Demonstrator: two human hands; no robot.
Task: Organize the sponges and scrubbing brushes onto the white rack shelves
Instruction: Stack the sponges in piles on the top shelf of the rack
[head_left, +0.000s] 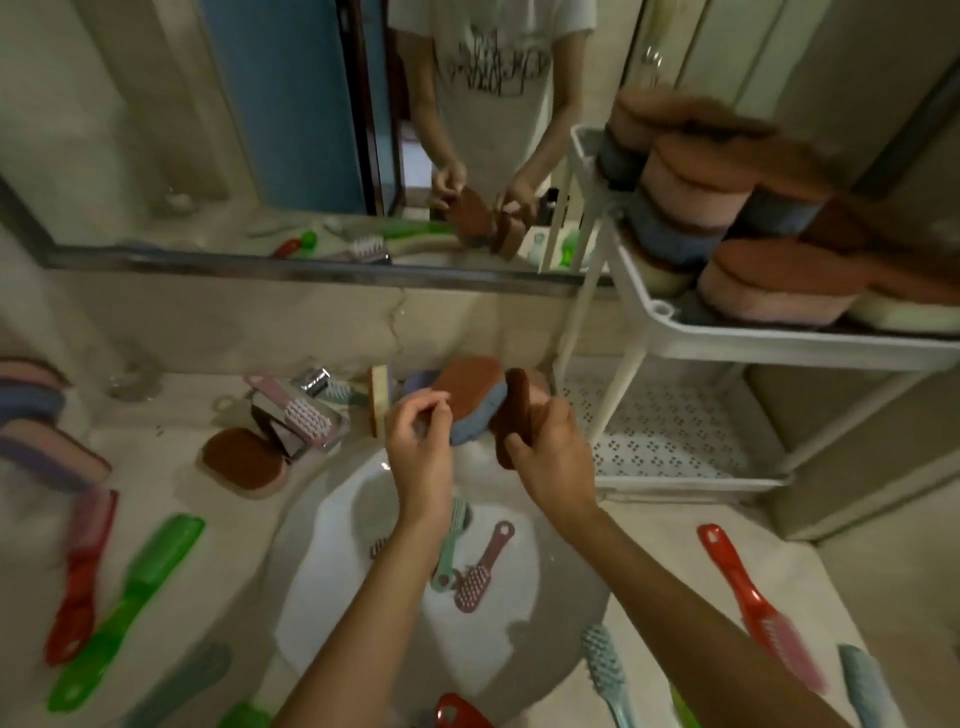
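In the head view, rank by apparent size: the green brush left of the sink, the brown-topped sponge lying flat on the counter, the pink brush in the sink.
1. green brush, clearly longest.
2. brown-topped sponge.
3. pink brush.
The last two look close; unsure.

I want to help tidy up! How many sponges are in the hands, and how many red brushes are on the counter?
Sponges in hands: 2, blue sponge in left hand, brown-faced sponge in right hand
Red brushes: 3, left red brush, right red brush, bottom red handle, mostly cut off
Total: 5
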